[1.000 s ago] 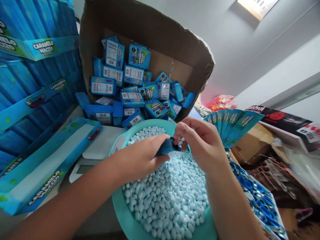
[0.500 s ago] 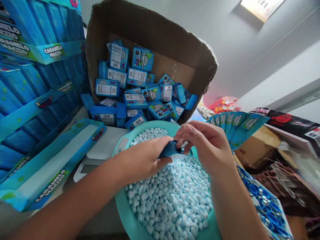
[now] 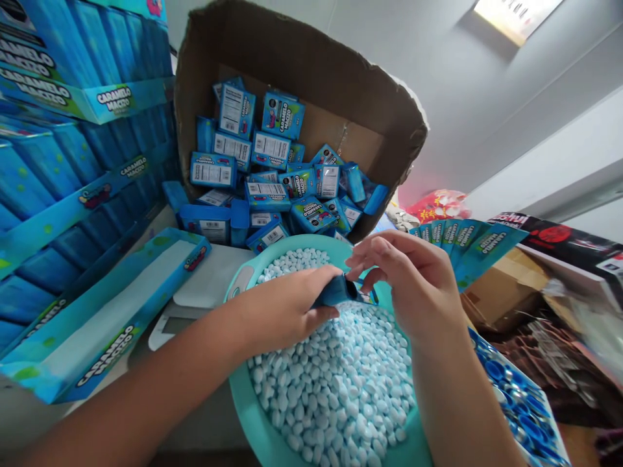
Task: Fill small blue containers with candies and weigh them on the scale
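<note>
My left hand is closed round a small dark blue candy box, held sideways over a turquoise basin. The box's open end faces right, with a bit of printed flap beyond it. Close against that end is my right hand, its fingers curled and pinched together. Whatever those fingertips hold is hidden. Below both hands, the basin is heaped with pale blue oval candies.
A large cardboard carton behind the basin holds many blue candy boxes. Stacked display trays rise at left, beside a long blue tray and a scale. Blue-and-silver pieces lie at right.
My right fingers have drawn slightly up and away from the box's end, so its dark opening shows more. My left hand still holds the box; the view has shifted slightly.
</note>
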Available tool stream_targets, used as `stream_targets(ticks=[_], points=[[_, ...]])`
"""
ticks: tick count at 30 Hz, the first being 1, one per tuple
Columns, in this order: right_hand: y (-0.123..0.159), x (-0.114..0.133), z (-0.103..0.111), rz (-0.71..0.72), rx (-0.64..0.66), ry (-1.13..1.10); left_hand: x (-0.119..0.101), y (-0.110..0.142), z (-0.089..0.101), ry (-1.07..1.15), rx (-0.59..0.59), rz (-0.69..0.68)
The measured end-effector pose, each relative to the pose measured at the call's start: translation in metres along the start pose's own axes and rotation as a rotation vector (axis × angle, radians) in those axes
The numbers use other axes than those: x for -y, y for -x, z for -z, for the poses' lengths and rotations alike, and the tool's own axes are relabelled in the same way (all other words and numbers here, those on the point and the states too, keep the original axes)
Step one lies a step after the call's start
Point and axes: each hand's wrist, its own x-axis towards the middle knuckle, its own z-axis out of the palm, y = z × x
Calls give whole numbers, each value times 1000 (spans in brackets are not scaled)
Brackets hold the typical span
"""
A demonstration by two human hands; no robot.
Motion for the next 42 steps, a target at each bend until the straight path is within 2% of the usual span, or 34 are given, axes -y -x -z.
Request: stream_targets(ticks=[5, 9, 14, 17, 21, 24, 28, 32, 35, 38, 42], points=[[-2, -3, 2, 57, -22, 19, 1, 0, -1, -35, -15, -6], [-4, -4, 4, 141, 22, 90, 1, 0, -3, -70, -38, -10], [-3, -2, 2, 135, 136, 168, 1, 0, -5, -112, -113, 47], [-1, -2, 1, 89, 256, 244, 1, -1, -5, -119, -155, 94], [2, -4, -1, 64, 367, 325, 0, 0, -4, -130, -153, 158], [4, -5, 0, 73, 331, 267, -1, 1, -5, -130, -167, 161], [0, -8, 3, 93, 189, 213, -2, 1, -5, -96, -234, 111], [-8, -13, 4, 120, 62, 291, -2, -1, 0, -26, -314, 138], [-11, -16, 3, 134, 63, 364, 0, -3, 1, 90, -400, 168], [-12, -17, 1, 130, 73, 400, 3, -6, 0, 198, -431, 178], [-11, -16, 1, 190, 62, 495, 4, -7, -1, 185, -441, 211]])
